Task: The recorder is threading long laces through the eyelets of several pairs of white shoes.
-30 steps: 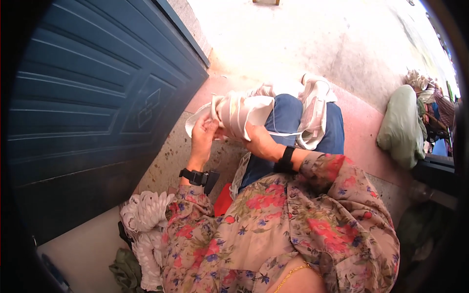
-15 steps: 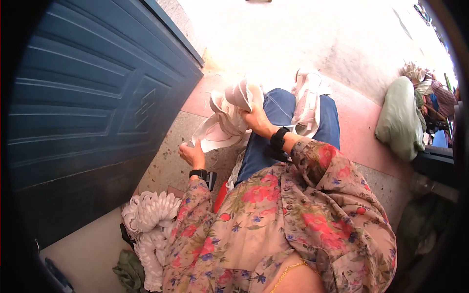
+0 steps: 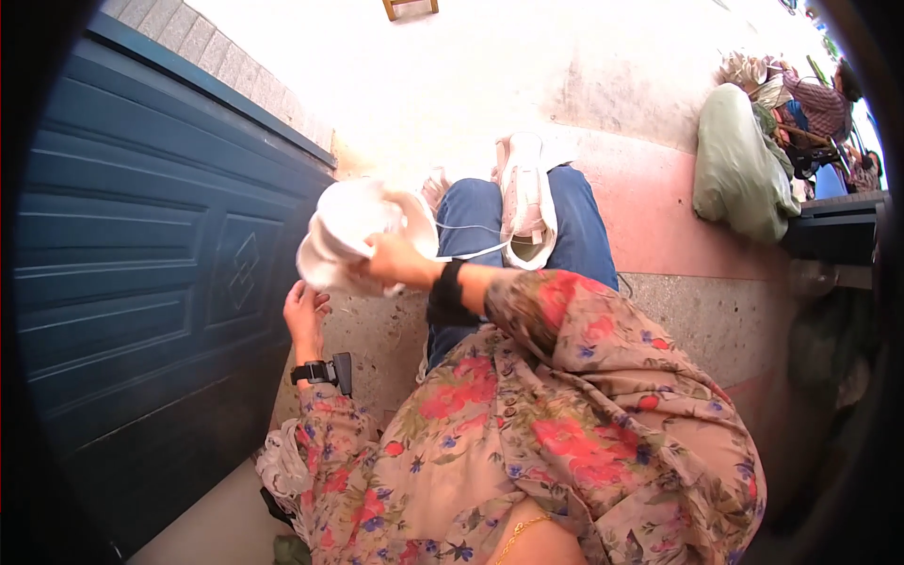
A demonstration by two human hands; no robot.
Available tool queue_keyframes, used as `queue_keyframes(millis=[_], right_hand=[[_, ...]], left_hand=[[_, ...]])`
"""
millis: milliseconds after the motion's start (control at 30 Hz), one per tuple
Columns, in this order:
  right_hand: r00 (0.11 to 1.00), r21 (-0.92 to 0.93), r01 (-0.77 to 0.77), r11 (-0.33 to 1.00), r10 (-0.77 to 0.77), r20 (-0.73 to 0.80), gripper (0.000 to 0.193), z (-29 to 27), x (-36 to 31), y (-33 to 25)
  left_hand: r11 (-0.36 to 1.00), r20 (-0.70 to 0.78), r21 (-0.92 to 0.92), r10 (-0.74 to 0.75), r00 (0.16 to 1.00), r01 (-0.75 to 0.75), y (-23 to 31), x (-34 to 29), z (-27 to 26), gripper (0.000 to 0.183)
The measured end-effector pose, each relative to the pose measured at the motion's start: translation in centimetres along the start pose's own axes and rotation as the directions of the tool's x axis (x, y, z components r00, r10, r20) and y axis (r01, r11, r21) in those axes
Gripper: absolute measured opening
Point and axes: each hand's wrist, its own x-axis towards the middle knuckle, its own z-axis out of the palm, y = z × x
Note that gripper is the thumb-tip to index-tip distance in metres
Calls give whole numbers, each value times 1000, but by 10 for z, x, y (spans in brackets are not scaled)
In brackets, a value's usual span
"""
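Observation:
My right hand grips a bunch of pale shoe uppers, held up to the left of my knees and slightly blurred. Just below their lower edge is my left hand, its fingers bent and apart, with nothing visible in them. A whitish shoe lies lengthwise across my lap between my thighs, toe pointing away, its opening toward me. From it a thin white lace runs left to the bunch in my right hand.
A blue panelled door stands close on my left. Another bundle of pale pieces lies by my left elbow. At the right are a stuffed pale green sack and a heap of mixed things. A wooden stool leg piece shows far ahead.
My right hand has swung the shoe uppers left and nearer the door. My left hand has come away from their edge. The view has shifted, and the shoe stays on my lap.

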Motion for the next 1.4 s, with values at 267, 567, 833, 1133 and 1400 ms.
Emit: queue_keyframes(millis=[267, 567, 833, 1133, 1400], right_hand=[[945, -281, 167, 945, -235, -229, 28, -98, -103, -2], [831, -709, 190, 679, -495, -252, 34, -168, -153, 56], [917, -768, -100, 632, -241, -318, 18, -174, -205, 66], [887, -479, 21, 878, -237, -395, 17, -183, -209, 69], [966, -835, -20, 550, -205, -158, 12, -171, -258, 69]], left_hand=[[687, 359, 365, 519, 776, -629, 81, -92, 80, 28], [956, 703, -125, 273, 656, -264, 169, -99, 200, 21], [456, 857, 238, 316, 406, -857, 36, -86, 273, 21], [227, 917, 162, 325, 231, -960, 11, -112, 278, 14], [430, 979, 117, 101, 176, -895, 0, -122, 287, 19]])
